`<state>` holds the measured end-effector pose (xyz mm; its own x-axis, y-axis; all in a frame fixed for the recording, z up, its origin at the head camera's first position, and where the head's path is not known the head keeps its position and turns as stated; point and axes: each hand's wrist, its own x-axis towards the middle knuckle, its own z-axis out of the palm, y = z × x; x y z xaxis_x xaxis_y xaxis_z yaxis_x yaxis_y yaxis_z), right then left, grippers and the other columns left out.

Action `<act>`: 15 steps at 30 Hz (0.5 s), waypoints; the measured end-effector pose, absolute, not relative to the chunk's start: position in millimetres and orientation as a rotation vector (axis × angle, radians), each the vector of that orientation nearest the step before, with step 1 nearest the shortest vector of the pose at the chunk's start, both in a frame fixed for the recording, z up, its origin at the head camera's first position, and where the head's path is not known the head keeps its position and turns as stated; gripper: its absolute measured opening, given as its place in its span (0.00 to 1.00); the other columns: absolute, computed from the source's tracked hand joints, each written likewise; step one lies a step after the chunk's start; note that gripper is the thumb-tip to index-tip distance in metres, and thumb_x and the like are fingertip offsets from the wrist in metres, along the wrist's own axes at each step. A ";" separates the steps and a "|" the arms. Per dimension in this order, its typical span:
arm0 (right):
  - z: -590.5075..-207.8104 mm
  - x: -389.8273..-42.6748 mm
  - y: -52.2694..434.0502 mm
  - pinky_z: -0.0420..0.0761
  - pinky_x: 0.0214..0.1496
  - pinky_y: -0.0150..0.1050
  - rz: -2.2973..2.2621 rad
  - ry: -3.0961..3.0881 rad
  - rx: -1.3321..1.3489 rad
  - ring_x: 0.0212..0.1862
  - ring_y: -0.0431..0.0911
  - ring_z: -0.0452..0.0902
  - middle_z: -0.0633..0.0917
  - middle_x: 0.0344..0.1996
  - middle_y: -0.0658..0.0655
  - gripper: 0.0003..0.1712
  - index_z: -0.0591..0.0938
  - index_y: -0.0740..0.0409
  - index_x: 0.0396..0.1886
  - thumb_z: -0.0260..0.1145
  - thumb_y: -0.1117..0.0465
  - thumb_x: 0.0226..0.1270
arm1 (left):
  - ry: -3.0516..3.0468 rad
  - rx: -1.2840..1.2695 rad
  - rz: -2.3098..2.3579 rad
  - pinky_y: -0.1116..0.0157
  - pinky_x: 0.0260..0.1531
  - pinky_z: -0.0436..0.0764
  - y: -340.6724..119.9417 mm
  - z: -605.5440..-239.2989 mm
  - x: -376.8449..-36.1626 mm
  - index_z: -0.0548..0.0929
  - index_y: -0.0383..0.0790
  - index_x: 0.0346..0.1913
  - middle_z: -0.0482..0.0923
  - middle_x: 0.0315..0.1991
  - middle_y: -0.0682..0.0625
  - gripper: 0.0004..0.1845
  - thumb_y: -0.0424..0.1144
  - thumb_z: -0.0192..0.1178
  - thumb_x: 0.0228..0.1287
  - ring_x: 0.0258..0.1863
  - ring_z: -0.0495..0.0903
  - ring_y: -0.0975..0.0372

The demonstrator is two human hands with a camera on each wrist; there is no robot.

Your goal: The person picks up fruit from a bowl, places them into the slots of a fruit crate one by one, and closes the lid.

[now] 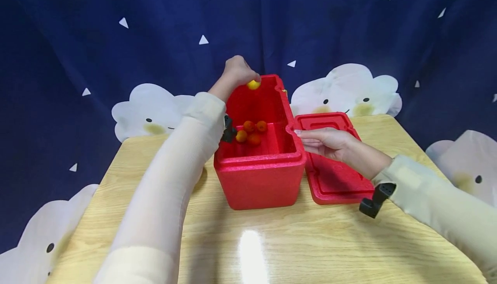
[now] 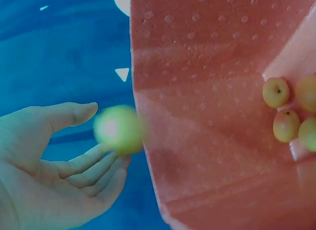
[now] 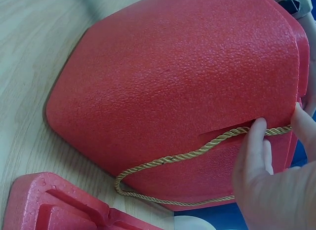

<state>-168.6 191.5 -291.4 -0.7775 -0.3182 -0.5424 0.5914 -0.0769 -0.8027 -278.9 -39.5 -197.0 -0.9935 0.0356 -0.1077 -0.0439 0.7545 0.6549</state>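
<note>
Wooden table (image 1: 155,215) bears red box (image 1: 264,176); hands at its rim.

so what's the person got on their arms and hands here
Both arms are covered in long, snug, pale cream sleeves reaching to the wrists: left sleeve, right sleeve. A small black camera mount is strapped at each wrist: left mount, right mount. The left hand and right hand are bare, with no gloves or rings visible.
</note>
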 end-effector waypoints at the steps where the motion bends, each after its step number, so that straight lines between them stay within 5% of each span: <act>1: -291.4 -168.5 191.0 0.85 0.43 0.31 -1.910 1.590 0.303 0.37 0.40 0.88 0.90 0.31 0.47 0.06 0.88 0.45 0.31 0.67 0.53 0.64 | 2.830 -0.021 1.076 0.70 0.43 0.82 -41.1 -195.4 -278.0 0.73 0.44 0.33 0.75 0.33 0.51 0.11 0.42 0.66 0.59 0.38 0.77 0.59; 6: -291.6 -169.2 190.1 0.85 0.42 0.31 -1.900 1.605 0.322 0.37 0.40 0.88 0.90 0.31 0.47 0.05 0.88 0.44 0.31 0.67 0.53 0.63 | 2.842 -0.018 1.136 0.70 0.40 0.82 -51.8 -187.3 -275.2 0.76 0.43 0.37 0.78 0.37 0.50 0.12 0.45 0.66 0.59 0.37 0.77 0.60; 15: -292.7 -171.5 191.9 0.85 0.43 0.30 -1.897 1.608 0.336 0.37 0.39 0.88 0.90 0.32 0.46 0.05 0.88 0.42 0.31 0.67 0.52 0.63 | 2.892 0.087 1.206 0.66 0.54 0.81 -92.9 -188.6 -257.5 0.78 0.42 0.53 0.79 0.53 0.47 0.20 0.49 0.61 0.64 0.48 0.76 0.59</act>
